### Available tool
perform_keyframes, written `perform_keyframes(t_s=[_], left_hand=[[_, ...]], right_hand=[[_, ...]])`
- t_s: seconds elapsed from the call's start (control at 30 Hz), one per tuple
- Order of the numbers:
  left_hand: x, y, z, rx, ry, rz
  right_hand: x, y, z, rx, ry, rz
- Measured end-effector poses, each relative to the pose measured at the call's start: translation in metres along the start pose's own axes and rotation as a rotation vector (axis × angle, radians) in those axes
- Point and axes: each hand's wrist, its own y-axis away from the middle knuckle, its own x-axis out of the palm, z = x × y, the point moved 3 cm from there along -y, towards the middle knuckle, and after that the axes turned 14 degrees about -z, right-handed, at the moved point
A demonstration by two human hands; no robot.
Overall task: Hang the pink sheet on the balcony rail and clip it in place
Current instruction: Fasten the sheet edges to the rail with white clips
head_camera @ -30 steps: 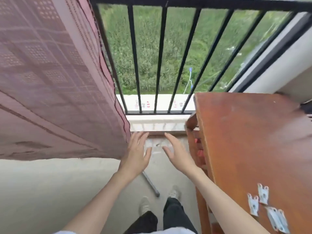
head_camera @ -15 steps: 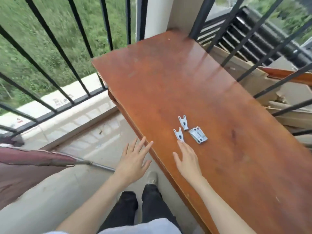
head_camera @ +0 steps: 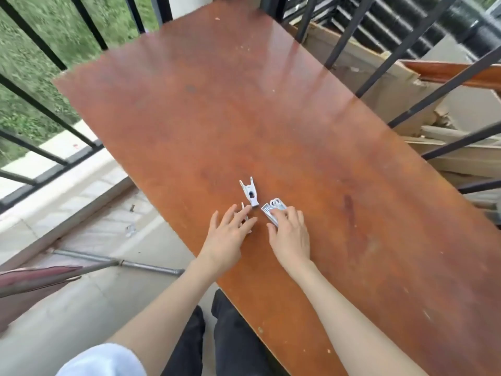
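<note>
Pale grey clothes clips lie on the red-brown wooden table [head_camera: 271, 118]. One clip [head_camera: 250, 191] lies free, just beyond my fingertips. My left hand [head_camera: 230, 234] is spread flat over a second clip [head_camera: 243, 210], which is mostly hidden under the fingers. My right hand [head_camera: 290, 234] rests its fingertips on a pair of clips [head_camera: 274, 208] lying side by side, thumb beside them, nothing lifted. The pink sheet [head_camera: 32, 278] shows only as a hanging edge at the lower left, below the black balcony rail [head_camera: 40, 112].
A grey metal pipe [head_camera: 151, 267] lies on the concrete floor beside the table's near edge. Black railing bars [head_camera: 406, 44] run along the table's far right side, with cardboard and wooden planks [head_camera: 393, 77] behind them. My dark trousers show below.
The view swung from the hung sheet right to the table. Both hands moved forward onto the tabletop and now touch the clips; before, they hovered short of them.
</note>
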Motion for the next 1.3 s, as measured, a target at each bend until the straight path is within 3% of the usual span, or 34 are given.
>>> perform_keyframes(t_s=[0.3,0.5,0.63,0.73,0.8,1.2,1.3], left_hand=[[-0.007,0.017,0.025,-0.269,0.102,-0.213],[-0.024,0.047,0.046,-0.606,0.615,-0.218],[-0.04,0.079,0.073,-0.807,0.808,-0.297],[-0.057,0.106,0.096,-0.933,0.968,-0.388],[-0.074,0.122,0.111,-0.967,1.033,-0.463],[-0.15,0.243,0.214,-1.26,1.214,-1.013],[-0.158,0.264,0.224,-1.305,1.206,-1.122]], right_hand=[[0.007,-0.017,-0.001,0.052,0.023,0.11],[0.006,-0.009,0.014,0.028,0.007,0.178],[0.003,0.011,0.052,0.075,-0.227,0.167],[0.007,0.03,0.096,0.267,-0.523,0.33],[0.012,0.043,0.131,0.293,-0.651,0.451],[0.036,0.099,0.343,-0.085,-0.709,0.993],[0.038,0.112,0.378,-0.326,-0.588,1.061]])
